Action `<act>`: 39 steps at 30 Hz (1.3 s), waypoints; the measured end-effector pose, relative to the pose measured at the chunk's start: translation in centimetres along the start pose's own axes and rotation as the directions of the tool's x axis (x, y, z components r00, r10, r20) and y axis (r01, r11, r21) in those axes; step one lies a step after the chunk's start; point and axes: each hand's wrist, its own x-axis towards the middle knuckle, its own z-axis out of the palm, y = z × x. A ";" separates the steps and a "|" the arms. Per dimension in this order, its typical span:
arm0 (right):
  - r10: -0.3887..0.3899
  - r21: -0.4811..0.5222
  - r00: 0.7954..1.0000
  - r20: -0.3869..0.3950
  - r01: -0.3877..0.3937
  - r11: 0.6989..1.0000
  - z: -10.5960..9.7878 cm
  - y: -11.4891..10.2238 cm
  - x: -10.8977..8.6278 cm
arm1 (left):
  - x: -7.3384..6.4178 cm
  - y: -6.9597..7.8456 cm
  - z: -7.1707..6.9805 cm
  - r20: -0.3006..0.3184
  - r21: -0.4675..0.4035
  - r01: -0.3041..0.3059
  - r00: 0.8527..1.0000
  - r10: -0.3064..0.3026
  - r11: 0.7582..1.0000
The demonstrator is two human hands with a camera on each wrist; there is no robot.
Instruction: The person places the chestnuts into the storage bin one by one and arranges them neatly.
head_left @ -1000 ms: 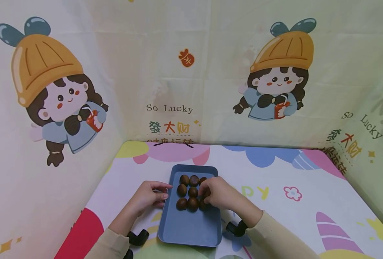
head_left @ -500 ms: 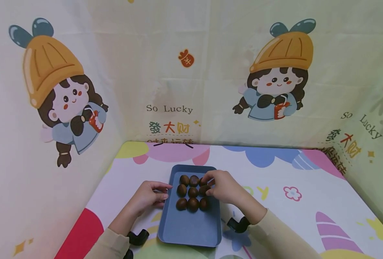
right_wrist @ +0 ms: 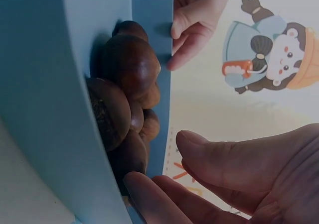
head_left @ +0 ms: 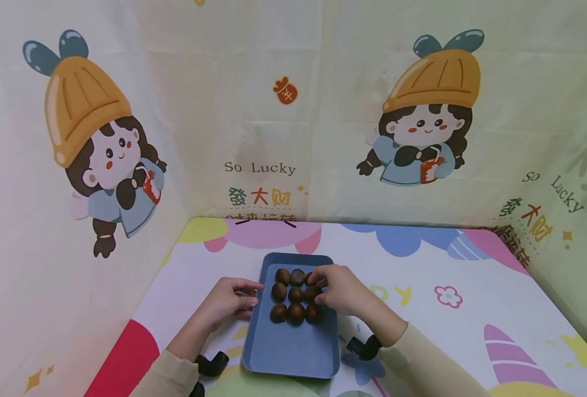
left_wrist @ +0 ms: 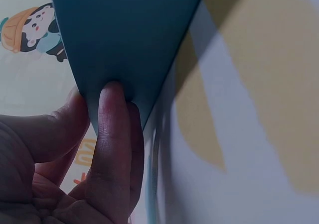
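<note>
Several brown chestnuts [head_left: 295, 295] lie in three rows in the far part of a blue-grey rectangular tray [head_left: 291, 353]. My left hand [head_left: 231, 298] is at the tray's left edge; in the left wrist view its extended fingers [left_wrist: 113, 119] rest against the outer wall. Over the right column of chestnuts is my right hand [head_left: 340, 289], thumb and fingers apart. In the right wrist view a fingertip reaches the side of a chestnut [right_wrist: 130, 157], while the thumb [right_wrist: 209, 154] stands off from it. The far right chestnut [head_left: 310, 277] is partly hidden by the right fingers.
The table [head_left: 422, 342] has a colourful printed cover. Cartoon-printed cloth walls [head_left: 333, 132] stand behind it and at both sides. Black wrist mounts [head_left: 365, 348] sit by both wrists, low over the table. The near part of the tray shows bare bottom.
My right hand has moved from the near right chestnuts away toward the far right ones, uncovering the near right chestnut. The left hand and tray have stayed put.
</note>
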 end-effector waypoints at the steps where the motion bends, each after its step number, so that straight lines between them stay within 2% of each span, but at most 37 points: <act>1: 0.002 -0.002 1.000 0.000 -0.002 1.000 0.0 0.0 0.0 | 0.0 0.0 0.0 0.001 -0.001 0.000 1.000 0.000 1.000; 10: 0.013 -0.001 1.000 -0.015 -0.013 1.000 -0.7 0.3 -0.3 | -0.1 0.4 0.0 0.013 0.005 0.014 1.000 -0.014 1.000; 18: -0.007 0.091 1.000 -0.007 0.008 0.996 -1.3 1.2 -0.6 | -0.3 0.7 -0.2 0.055 0.017 0.013 0.998 -0.014 1.000; 26: 0.049 0.138 0.999 -0.016 -0.046 0.989 -2.2 1.6 -1.3 | -0.8 1.4 -0.4 0.043 0.003 -0.019 0.999 0.019 1.000; 29: 0.078 0.142 0.996 -0.044 -0.071 0.987 -2.6 1.7 -1.6 | -1.0 1.7 -0.4 0.019 0.012 -0.032 0.999 0.032 0.999; 32: 0.091 0.147 0.993 -0.079 -0.079 0.986 -3.1 1.7 -2.1 | -1.2 2.0 -0.2 -0.038 0.047 -0.040 0.998 0.042 0.998; 36: 0.091 0.143 0.989 -0.116 -0.075 0.987 -3.9 1.8 -2.7 | -1.3 2.3 0.0 -0.132 0.147 -0.033 0.990 0.052 0.989; 39: 0.094 0.130 0.985 -0.146 -0.075 0.989 -4.3 2.1 -3.2 | -1.4 2.5 -0.1 -0.176 0.215 -0.029 0.982 0.068 0.976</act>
